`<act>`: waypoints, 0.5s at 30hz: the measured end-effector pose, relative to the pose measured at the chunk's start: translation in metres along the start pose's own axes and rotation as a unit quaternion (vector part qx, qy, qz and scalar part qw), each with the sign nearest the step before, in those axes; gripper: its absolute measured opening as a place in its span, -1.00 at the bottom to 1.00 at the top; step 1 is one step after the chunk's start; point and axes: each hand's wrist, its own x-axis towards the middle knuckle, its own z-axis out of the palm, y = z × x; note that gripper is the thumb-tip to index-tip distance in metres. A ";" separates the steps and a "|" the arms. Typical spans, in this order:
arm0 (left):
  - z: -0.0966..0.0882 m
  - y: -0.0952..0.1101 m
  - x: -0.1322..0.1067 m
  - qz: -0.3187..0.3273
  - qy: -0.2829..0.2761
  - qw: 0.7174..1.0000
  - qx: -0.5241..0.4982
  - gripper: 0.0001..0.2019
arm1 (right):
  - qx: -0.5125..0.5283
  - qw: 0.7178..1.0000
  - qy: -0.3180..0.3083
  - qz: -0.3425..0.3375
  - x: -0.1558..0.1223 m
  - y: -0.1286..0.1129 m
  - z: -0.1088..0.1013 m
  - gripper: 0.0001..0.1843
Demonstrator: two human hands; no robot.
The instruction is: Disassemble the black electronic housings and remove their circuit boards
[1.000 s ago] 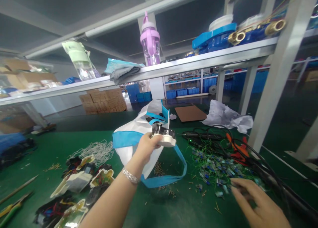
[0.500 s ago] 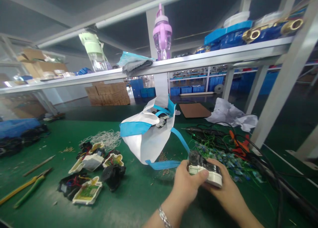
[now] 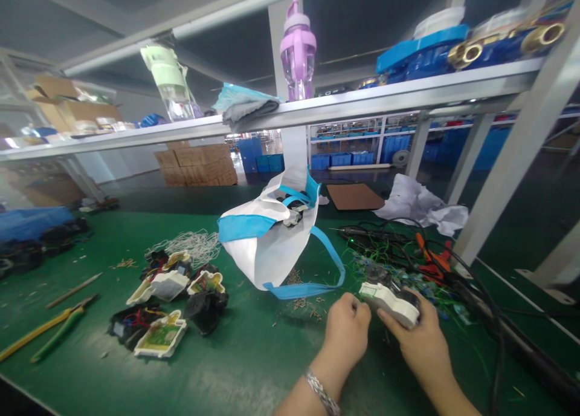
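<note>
My right hand [image 3: 423,331] grips a white and black plastic housing [image 3: 390,301], thumb along its near side and fingers behind it. Just left of the housing, my left hand [image 3: 348,326] is closed, its fingers curled in; what they hold, if anything, is hidden. A gap shows between this hand and the housing. Beyond my hands stands a white bag with blue trim [image 3: 276,259], its mouth showing grey and black parts, and its blue strap [image 3: 301,290] lying on the table. Small screws [image 3: 299,292] are scattered beside the bag.
Opened housings with circuit boards [image 3: 161,337] and wires lie left, near white strings [image 3: 194,247] and yellow-green pliers [image 3: 58,331]. Right are green wire scraps [image 3: 435,289], black cables [image 3: 480,301] and orange clamps [image 3: 432,262]. A shelf [image 3: 344,98] holding bottles crosses above.
My left hand has let go of the housing, drawn slightly away and curled its fingers. My right hand now holds the housing alone, a little further right. The view has shifted slightly.
</note>
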 end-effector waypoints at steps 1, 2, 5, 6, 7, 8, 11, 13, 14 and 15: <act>0.000 0.001 0.000 -0.003 -0.013 1.000 -0.002 -0.83 | -0.006 1.000 0.009 -0.005 0.000 0.002 0.001 -0.28; 0.001 0.002 0.000 -0.005 -0.024 1.000 -0.003 -0.84 | -0.010 1.000 0.014 -0.008 0.001 0.004 0.001 -0.28; 0.000 0.008 -0.004 -0.010 -0.028 1.000 0.002 -0.83 | -0.021 0.999 0.020 -0.013 0.000 0.002 0.002 -0.29; 0.000 0.010 -0.007 -0.009 -0.018 1.000 0.007 -0.83 | -0.021 0.999 0.024 -0.008 -0.001 0.000 0.002 -0.29; 0.000 0.013 -0.009 -0.006 -0.005 1.000 0.016 -0.82 | -0.018 0.999 0.029 0.001 -0.002 -0.003 0.002 -0.28; 0.000 0.016 -0.011 -0.003 0.009 1.000 0.025 -0.80 | -0.014 0.999 0.032 0.014 -0.003 -0.007 0.002 -0.28; 0.001 0.023 -0.018 0.024 0.042 0.998 0.031 -0.77 | -0.002 0.998 0.025 0.051 -0.004 -0.015 0.000 -0.27; 0.002 0.026 -0.021 0.054 0.049 0.997 -0.005 -0.77 | 0.003 0.998 0.014 0.060 -0.004 -0.018 -0.002 -0.28; 0.003 0.027 -0.023 0.067 0.047 0.996 -0.028 -0.77 | 0.007 0.997 0.007 0.071 -0.004 -0.019 -0.003 -0.29; 0.003 0.028 -0.025 0.077 0.043 0.995 -0.047 -0.77 | 0.012 0.996 -0.001 0.087 -0.003 -0.020 -0.004 -0.29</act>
